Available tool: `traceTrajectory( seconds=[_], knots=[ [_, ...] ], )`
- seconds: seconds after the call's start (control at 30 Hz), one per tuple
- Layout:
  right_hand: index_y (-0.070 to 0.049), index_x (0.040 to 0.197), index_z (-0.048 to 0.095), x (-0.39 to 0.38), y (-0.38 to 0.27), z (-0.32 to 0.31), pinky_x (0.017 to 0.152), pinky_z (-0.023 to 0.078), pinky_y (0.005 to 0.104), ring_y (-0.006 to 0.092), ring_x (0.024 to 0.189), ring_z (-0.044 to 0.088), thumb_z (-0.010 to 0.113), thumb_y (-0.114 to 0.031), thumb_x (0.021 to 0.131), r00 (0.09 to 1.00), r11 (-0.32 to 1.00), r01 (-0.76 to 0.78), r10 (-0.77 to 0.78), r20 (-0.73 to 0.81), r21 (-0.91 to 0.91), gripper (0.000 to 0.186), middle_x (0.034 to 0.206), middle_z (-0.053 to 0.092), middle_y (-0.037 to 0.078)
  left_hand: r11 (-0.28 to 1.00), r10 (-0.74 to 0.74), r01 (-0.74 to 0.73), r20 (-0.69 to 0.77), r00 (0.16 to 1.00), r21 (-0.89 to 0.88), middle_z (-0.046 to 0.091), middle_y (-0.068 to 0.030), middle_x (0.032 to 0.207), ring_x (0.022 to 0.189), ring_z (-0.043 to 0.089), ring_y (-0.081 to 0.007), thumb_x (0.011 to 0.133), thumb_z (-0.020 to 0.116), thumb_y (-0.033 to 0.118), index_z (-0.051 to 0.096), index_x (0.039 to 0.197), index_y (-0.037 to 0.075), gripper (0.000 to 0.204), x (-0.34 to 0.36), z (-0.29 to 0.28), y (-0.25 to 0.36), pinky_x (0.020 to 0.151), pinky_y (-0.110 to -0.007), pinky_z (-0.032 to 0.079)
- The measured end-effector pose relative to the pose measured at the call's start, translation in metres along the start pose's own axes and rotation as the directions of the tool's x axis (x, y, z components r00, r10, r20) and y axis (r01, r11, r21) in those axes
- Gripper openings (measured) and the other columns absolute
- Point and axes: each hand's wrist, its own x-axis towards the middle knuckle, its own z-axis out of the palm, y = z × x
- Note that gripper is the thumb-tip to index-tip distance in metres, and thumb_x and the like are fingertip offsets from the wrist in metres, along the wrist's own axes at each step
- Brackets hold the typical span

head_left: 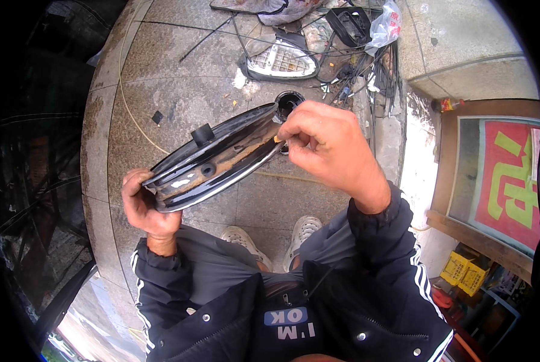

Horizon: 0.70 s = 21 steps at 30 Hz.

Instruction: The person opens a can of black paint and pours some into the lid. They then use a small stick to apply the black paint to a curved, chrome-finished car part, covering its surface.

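- Head view: the left hand (143, 208) gripped the lower end of a black wheel rim (216, 158), held tilted above the stone pavement (179, 96).
- A rusty band ran along the rim's inner channel.
- The right hand (324, 145) was clenched at the rim's upper end, fingers pinched on its edge.
- Farther off lay a white grille part (282, 60), cables (366, 72) and a plastic bag (386, 24).

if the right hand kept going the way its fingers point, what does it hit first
The right hand points left toward the upper end of the black wheel rim, and its fingertips already look to be touching it near the round black opening. So the rim comes first, though depth is hard to judge here.
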Motion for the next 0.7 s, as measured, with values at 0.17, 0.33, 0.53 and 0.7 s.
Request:
traceTrajectory(
  seconds=[0.17,0.33,0.53,0.7],
  knots=[
    [0.000,0.091,0.071,0.002,0.015,0.000,0.067,0.056,0.0363,0.0268,0.072,0.069,0.071,0.000,0.075,0.994,0.994,-0.108,0.107,0.035,0.019,0.016,0.084,0.068,0.012,0.999,-0.021,0.019,-0.050,0.999,-0.038,0.059,-0.0151,0.106,0.096,0.058,-0.0277,0.082,0.084,0.030,0.054,0.118,-0.003,0.058,-0.006,-0.004,0.000,0.087,-0.040,0.048],
    [0.001,0.093,0.074,0.002,0.065,0.010,0.067,0.056,0.0348,0.0221,0.070,0.069,0.071,-0.002,0.076,0.968,0.967,-0.249,0.249,0.005,-0.050,0.017,0.080,0.070,0.011,0.992,-0.077,0.069,-0.074,0.994,-0.109,0.058,-0.0142,0.106,0.098,0.058,-0.0257,0.082,0.084,0.028,0.053,0.120,-0.003,0.058,-0.006,-0.006,0.002,0.089,-0.039,0.048],
    [0.003,0.095,0.074,-0.024,0.125,0.040,0.070,0.057,0.0319,0.0144,0.074,0.070,0.070,-0.004,0.080,0.858,0.855,-0.512,0.504,0.099,0.085,0.017,0.079,0.074,0.009,0.986,-0.152,0.157,0.083,0.985,-0.059,0.059,-0.0117,0.105,0.096,0.058,-0.0224,0.074,0.081,0.013,0.055,0.118,-0.002,0.053,0.003,-0.033,-0.028,0.090,-0.034,0.048],
    [0.001,0.098,0.073,-0.051,0.138,0.084,0.070,0.057,0.0328,0.0148,0.074,0.070,0.071,-0.005,0.084,0.818,0.809,-0.576,0.567,0.097,0.119,0.016,0.081,0.073,0.008,0.976,-0.016,-0.039,0.248,0.969,0.215,0.062,-0.0159,0.093,0.079,0.062,-0.0340,0.062,0.079,0.009,0.058,0.108,0.003,0.051,-0.014,-0.017,-0.078,0.073,-0.041,0.052]
  ],
)
